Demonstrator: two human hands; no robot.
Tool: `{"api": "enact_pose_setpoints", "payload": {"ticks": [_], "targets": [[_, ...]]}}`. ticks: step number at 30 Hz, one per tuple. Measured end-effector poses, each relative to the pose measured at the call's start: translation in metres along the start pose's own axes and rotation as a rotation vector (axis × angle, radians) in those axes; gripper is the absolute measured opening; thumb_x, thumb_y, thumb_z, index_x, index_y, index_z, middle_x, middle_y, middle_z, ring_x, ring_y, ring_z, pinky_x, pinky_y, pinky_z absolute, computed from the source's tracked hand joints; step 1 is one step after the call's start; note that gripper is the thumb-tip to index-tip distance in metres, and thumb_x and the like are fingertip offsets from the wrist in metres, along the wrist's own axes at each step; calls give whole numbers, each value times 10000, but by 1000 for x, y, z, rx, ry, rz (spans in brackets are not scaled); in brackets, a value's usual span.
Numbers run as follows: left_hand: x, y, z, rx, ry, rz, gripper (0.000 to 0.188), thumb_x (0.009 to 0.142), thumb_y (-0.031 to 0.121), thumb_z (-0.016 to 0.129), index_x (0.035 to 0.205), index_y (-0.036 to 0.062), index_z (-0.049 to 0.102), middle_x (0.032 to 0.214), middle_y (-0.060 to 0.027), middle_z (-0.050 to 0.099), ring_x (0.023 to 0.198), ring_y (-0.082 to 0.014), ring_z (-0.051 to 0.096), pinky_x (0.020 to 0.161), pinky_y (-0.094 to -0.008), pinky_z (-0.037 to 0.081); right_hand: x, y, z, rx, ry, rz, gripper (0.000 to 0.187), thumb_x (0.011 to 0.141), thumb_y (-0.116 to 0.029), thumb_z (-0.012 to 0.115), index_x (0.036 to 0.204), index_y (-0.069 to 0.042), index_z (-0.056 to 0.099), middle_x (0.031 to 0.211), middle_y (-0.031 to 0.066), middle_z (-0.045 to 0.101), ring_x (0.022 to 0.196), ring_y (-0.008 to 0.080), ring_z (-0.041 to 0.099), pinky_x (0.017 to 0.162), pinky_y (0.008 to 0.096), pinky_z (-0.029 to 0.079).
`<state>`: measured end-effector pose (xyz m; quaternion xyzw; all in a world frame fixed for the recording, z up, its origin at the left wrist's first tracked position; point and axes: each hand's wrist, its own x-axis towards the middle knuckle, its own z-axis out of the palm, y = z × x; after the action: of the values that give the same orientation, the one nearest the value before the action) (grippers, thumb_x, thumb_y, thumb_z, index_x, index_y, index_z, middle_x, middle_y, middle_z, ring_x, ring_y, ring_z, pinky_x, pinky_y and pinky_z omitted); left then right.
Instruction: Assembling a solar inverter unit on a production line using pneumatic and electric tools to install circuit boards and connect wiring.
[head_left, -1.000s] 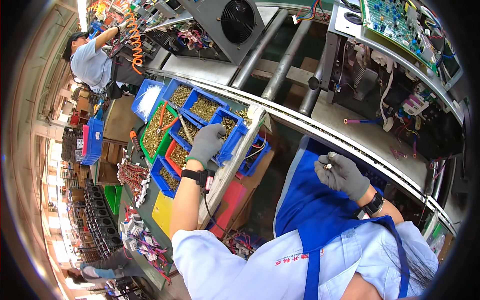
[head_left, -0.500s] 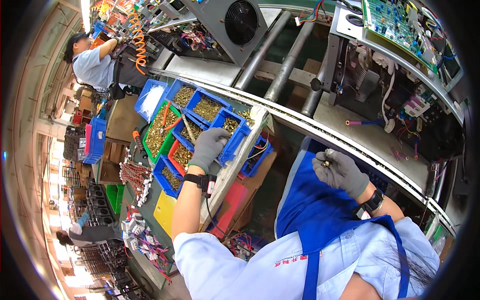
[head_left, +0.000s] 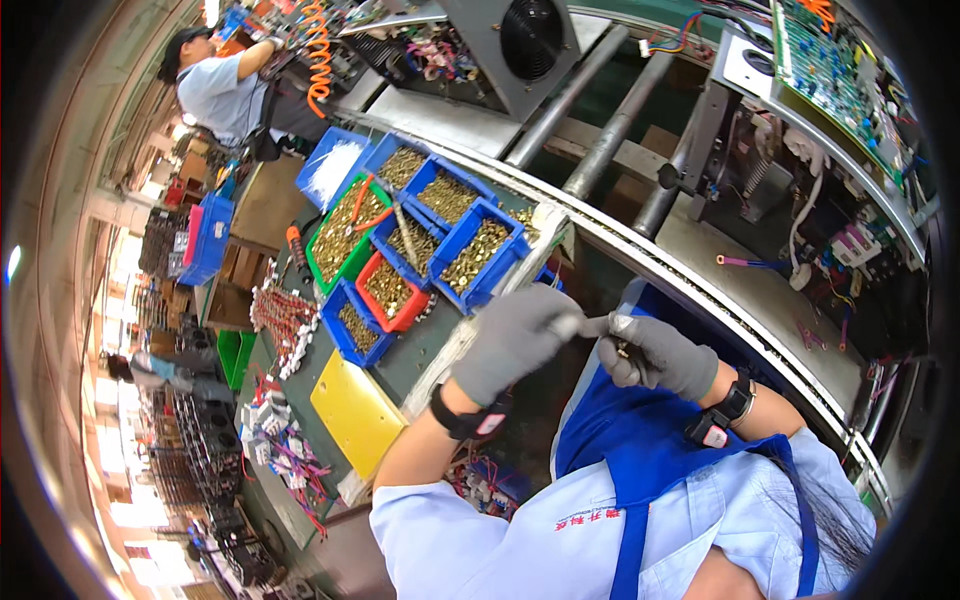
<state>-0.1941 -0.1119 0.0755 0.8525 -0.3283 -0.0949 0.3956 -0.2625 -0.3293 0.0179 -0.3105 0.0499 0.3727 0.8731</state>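
My left hand [head_left: 525, 338], in a grey glove, is in front of my apron with thumb and fingers pinched together. Its fingertips meet those of my right hand [head_left: 658, 355]; what they pinch is too small and blurred to make out. Also gloved, my right hand curls around a small brass-coloured fastener [head_left: 624, 349], partly hidden by the fingers. Beyond my left hand stands a blue bin [head_left: 462, 298] of brass-coloured small hardware [head_left: 475, 258]. Beside it are a red bin [head_left: 405, 318], a green bin [head_left: 322, 278] and several more blue ones with similar pieces.
A yellow sheet [head_left: 355, 410] and bundled wires [head_left: 285, 310] lie on the bench at left. Metal rollers [head_left: 620, 125] run beyond the rail. Grey equipment with a fan [head_left: 530, 40] and an open chassis with a circuit board [head_left: 830, 80] stand behind. A co-worker [head_left: 220, 95] is far left.
My left hand has come out of the near blue bin and moved right, up to my right hand. The right hand stays nearly in place. The whole view has shifted slightly.
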Motion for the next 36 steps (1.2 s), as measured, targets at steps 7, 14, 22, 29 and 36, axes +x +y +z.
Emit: {"api": "enact_pose_setpoints", "payload": {"ticks": [7, 14, 22, 29, 36], "targets": [[-8, 4, -1, -15, -159, -130, 144, 796, 174, 714, 876, 61, 676, 768, -64, 643, 711, -156, 624, 633, -296, 484, 8, 3, 23, -327, 93, 131, 341, 986, -380, 420, 970, -87, 595, 714, -38, 527, 535, 38, 426, 449, 184, 312], [-12, -153, -161, 137, 758, -460, 228, 767, 137, 727, 952, 11, 684, 858, -81, 693, 715, -140, 618, 652, -292, 496, -11, 0, -5, -184, 230, -52, 269, 968, -300, 425, 969, -58, 542, 648, 19, 472, 523, 103, 393, 490, 238, 333], [-56, -314, -258, 506, 663, -1048, 598, 631, 295, 848, 1063, -39, 606, 908, -157, 675, 706, -231, 655, 671, -340, 528, -63, 11, -41, 98, 661, -286, 255, 960, -307, 458, 981, -64, 531, 629, 16, 479, 490, 101, 379, 442, 229, 321], [-47, -314, -277, 332, 376, -1092, 528, 633, 143, 841, 1067, -16, 586, 835, -129, 655, 641, -191, 646, 551, -318, 520, -38, 15, -31, 163, 692, -455, 279, 973, -333, 468, 1001, -65, 540, 671, -11, 501, 524, 75, 376, 451, 215, 295], [-57, -300, -269, 13, 640, -878, 189, 685, -17, 667, 867, -55, 632, 681, -98, 617, 520, -185, 604, 473, -278, 489, -36, 21, -25, 205, 690, -502, 280, 975, -328, 454, 1000, -63, 539, 664, -4, 486, 528, 86, 379, 448, 215, 298]]}}
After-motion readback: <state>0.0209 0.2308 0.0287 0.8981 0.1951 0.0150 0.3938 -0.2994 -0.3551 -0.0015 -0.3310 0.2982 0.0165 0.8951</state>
